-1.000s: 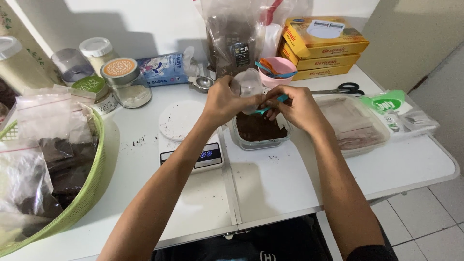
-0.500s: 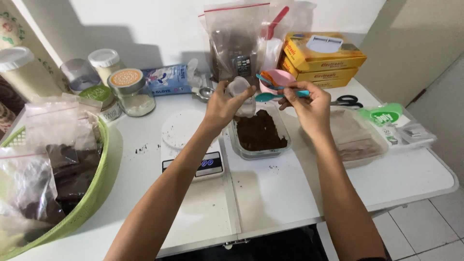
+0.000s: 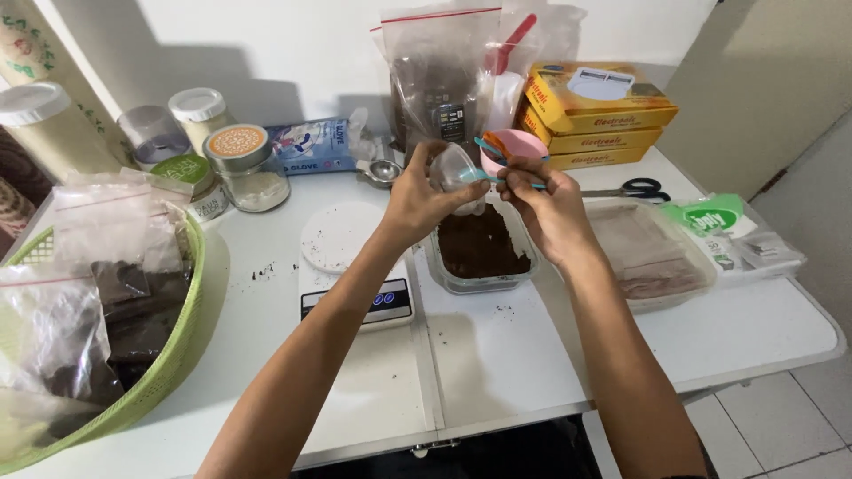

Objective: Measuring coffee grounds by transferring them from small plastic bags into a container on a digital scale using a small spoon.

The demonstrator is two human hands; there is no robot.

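My left hand (image 3: 417, 200) holds a small clear plastic cup (image 3: 451, 168) tilted above a clear rectangular container (image 3: 480, 250) of dark brown powder. My right hand (image 3: 546, 202) grips a teal spoon (image 3: 497, 178) whose bowl reaches into the cup's mouth. Both hands hover just over the container's far edge. A white kitchen scale (image 3: 346, 262) with a round platform sits left of the container, under my left forearm.
A big zip bag of brown powder (image 3: 437, 84), a pink bowl (image 3: 517, 145) and stacked yellow boxes (image 3: 596, 113) stand behind. Scissors (image 3: 632, 189) and a plastic tray (image 3: 654, 253) lie right. Jars (image 3: 240, 164) sit back left; a green basket (image 3: 160, 372) of bags at left.
The view has shifted so the table sits lower in frame. My hands stayed together over the container, raising the cup and spoon slightly.
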